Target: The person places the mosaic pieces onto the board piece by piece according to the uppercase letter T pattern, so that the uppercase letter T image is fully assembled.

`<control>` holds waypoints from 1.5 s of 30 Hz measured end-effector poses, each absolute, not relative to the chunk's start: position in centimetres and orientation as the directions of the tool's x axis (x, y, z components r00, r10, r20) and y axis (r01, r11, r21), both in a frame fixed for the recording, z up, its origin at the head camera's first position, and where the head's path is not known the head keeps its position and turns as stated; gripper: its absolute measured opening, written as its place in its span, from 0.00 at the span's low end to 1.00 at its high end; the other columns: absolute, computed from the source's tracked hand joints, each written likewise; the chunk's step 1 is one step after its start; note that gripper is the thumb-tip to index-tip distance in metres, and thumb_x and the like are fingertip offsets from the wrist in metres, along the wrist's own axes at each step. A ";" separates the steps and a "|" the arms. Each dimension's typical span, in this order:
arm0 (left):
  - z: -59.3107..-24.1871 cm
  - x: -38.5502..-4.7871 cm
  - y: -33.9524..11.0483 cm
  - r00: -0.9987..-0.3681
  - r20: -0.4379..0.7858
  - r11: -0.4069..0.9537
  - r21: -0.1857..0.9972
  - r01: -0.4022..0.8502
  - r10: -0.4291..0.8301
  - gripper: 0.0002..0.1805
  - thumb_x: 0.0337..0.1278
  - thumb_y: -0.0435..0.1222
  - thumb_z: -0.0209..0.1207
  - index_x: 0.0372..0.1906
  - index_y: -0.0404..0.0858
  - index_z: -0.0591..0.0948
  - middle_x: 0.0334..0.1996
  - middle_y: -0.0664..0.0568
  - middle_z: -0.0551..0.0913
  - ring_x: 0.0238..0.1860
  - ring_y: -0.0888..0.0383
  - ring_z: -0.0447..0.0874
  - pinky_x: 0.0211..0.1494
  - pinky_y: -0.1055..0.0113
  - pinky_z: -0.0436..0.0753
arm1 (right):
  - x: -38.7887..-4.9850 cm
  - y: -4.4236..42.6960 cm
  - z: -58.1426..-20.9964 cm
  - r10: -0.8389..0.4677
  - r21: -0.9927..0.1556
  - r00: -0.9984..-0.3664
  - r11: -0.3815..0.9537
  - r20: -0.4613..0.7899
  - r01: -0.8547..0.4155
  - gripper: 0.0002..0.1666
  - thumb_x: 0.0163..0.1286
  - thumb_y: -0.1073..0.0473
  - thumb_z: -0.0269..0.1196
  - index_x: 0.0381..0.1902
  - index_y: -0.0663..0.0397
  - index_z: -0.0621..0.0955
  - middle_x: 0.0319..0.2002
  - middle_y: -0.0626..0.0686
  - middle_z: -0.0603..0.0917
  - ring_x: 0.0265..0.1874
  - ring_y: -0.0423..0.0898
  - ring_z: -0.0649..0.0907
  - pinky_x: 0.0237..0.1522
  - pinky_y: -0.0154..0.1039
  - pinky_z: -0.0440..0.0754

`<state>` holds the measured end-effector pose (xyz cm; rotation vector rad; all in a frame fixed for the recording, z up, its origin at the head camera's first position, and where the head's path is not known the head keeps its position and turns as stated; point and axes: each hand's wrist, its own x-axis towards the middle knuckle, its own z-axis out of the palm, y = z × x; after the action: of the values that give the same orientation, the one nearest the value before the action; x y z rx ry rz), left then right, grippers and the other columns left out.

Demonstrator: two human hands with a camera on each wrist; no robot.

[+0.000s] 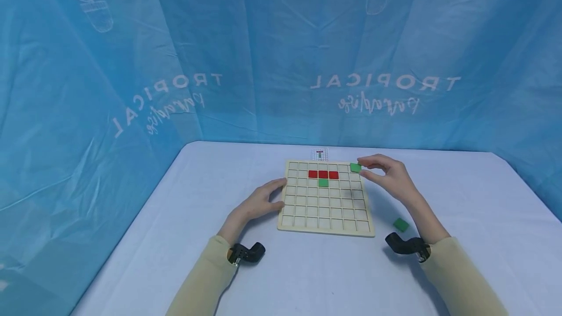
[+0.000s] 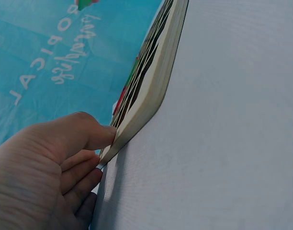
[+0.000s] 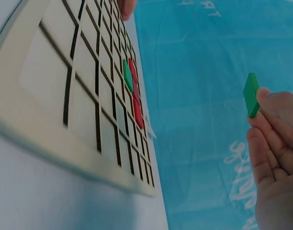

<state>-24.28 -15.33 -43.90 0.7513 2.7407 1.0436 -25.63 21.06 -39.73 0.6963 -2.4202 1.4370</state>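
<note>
A cream grid board (image 1: pixel 325 232) lies on the table. Three red tiles (image 1: pixel 323 174) sit side by side in one of its upper rows, with a green tile (image 1: pixel 323 183) directly below the middle one. My left hand (image 1: pixel 256 204) rests its thumb and fingertips against the board's left edge, steadying contact visible also in the left wrist view. Between thumb and fingertips my right hand (image 1: pixel 392 179) pinches another green tile (image 1: pixel 355 167), raised above the board near its upper right corner. In the right wrist view this held tile (image 3: pixel 252 95) is tilted, clear of the board.
One loose green tile (image 1: pixel 401 225) lies on the white tablecloth (image 1: pixel 307 277) right of the board, near my right wrist. A small printed grid card (image 1: pixel 319 154) with a red and green pattern lies behind the board. Blue fabric (image 1: pixel 281 52) hangs at the back and left.
</note>
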 end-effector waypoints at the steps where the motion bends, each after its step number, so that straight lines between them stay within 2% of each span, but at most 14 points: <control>1: -43.9 -24.3 -15.3 -0.871 0.066 0.641 0.651 0.407 0.486 0.37 0.57 0.37 0.59 0.70 0.35 0.61 0.69 0.44 0.62 0.70 0.49 0.54 0.71 0.57 0.56 | -25.7 20.7 -39.8 -0.277 -0.762 -0.858 0.396 0.432 -0.511 0.20 0.62 0.56 0.67 0.51 0.55 0.81 0.49 0.53 0.82 0.49 0.47 0.78 0.55 0.48 0.75; 3: -43.8 -24.2 -15.3 -0.872 0.062 0.644 0.649 0.405 0.485 0.37 0.57 0.37 0.59 0.71 0.35 0.61 0.69 0.45 0.61 0.70 0.49 0.54 0.71 0.57 0.56 | -25.8 20.1 -39.8 -0.280 -0.777 -0.863 0.379 0.421 -0.502 0.21 0.62 0.54 0.67 0.51 0.54 0.81 0.49 0.53 0.82 0.49 0.50 0.78 0.54 0.56 0.75; 6: -43.8 -24.3 -15.2 -0.872 0.063 0.647 0.645 0.407 0.485 0.37 0.57 0.37 0.59 0.71 0.35 0.61 0.69 0.45 0.61 0.70 0.49 0.54 0.71 0.57 0.56 | -25.1 18.8 -39.0 -0.280 -0.777 -0.873 0.402 0.399 -0.484 0.21 0.61 0.54 0.67 0.51 0.55 0.81 0.49 0.53 0.82 0.50 0.50 0.78 0.53 0.58 0.75; 11: -43.8 -24.4 -15.2 -0.870 0.066 0.645 0.644 0.411 0.488 0.37 0.57 0.37 0.59 0.70 0.34 0.61 0.69 0.44 0.61 0.70 0.49 0.54 0.71 0.58 0.56 | -25.2 17.4 -39.1 -0.291 -0.789 -0.881 0.400 0.374 -0.467 0.20 0.62 0.56 0.66 0.51 0.55 0.81 0.50 0.52 0.82 0.49 0.49 0.78 0.54 0.56 0.75; 17: -43.8 -24.3 -15.2 -0.869 0.069 0.644 0.643 0.415 0.491 0.36 0.57 0.36 0.59 0.70 0.34 0.61 0.69 0.44 0.62 0.70 0.49 0.54 0.71 0.57 0.56 | -23.9 15.6 -37.9 -0.315 -0.808 -0.878 0.366 0.361 -0.463 0.18 0.63 0.64 0.65 0.51 0.63 0.80 0.49 0.60 0.81 0.50 0.56 0.78 0.54 0.57 0.74; 20: -43.7 -24.3 -15.2 -0.870 0.063 0.646 0.645 0.409 0.489 0.36 0.57 0.36 0.59 0.70 0.34 0.61 0.69 0.44 0.61 0.70 0.49 0.54 0.71 0.57 0.56 | -23.2 15.0 -37.3 -0.322 -0.795 -0.876 0.386 0.361 -0.469 0.18 0.63 0.65 0.64 0.51 0.64 0.80 0.48 0.61 0.81 0.49 0.57 0.78 0.53 0.56 0.76; 26: -43.7 -24.3 -15.3 -0.868 0.061 0.640 0.650 0.409 0.493 0.36 0.57 0.36 0.59 0.70 0.34 0.61 0.69 0.44 0.61 0.70 0.49 0.54 0.71 0.57 0.56 | -24.7 15.1 -39.1 -0.304 -0.802 -0.882 0.382 0.361 -0.460 0.18 0.62 0.61 0.66 0.51 0.58 0.81 0.48 0.57 0.82 0.49 0.54 0.79 0.53 0.57 0.76; 32: -43.7 -24.2 -15.3 -0.868 0.066 0.636 0.653 0.410 0.492 0.37 0.56 0.36 0.59 0.70 0.34 0.61 0.69 0.44 0.61 0.70 0.49 0.54 0.71 0.57 0.56 | -25.4 14.9 -40.2 -0.285 -0.821 -0.903 0.391 0.321 -0.415 0.21 0.61 0.54 0.68 0.51 0.53 0.82 0.48 0.52 0.82 0.48 0.50 0.79 0.51 0.53 0.78; 37: -43.7 -24.2 -15.3 -0.870 0.067 0.635 0.656 0.407 0.488 0.36 0.57 0.37 0.59 0.70 0.35 0.61 0.69 0.44 0.61 0.70 0.49 0.54 0.71 0.56 0.56 | -25.3 14.5 -40.5 -0.285 -0.829 -0.910 0.392 0.301 -0.398 0.20 0.60 0.55 0.69 0.50 0.52 0.82 0.49 0.50 0.82 0.47 0.49 0.80 0.49 0.51 0.79; 45: -43.9 -24.3 -15.4 -0.868 0.066 0.634 0.656 0.409 0.492 0.37 0.57 0.36 0.59 0.70 0.34 0.61 0.69 0.44 0.61 0.70 0.49 0.54 0.71 0.56 0.56 | -25.5 14.2 -41.8 -0.321 -0.802 -0.885 0.396 0.336 -0.448 0.19 0.61 0.60 0.68 0.50 0.61 0.82 0.48 0.53 0.82 0.46 0.51 0.81 0.50 0.52 0.78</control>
<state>-24.30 -15.39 -43.87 0.7568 2.7306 1.0521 -25.47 14.25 -41.82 0.6976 -2.5159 1.5065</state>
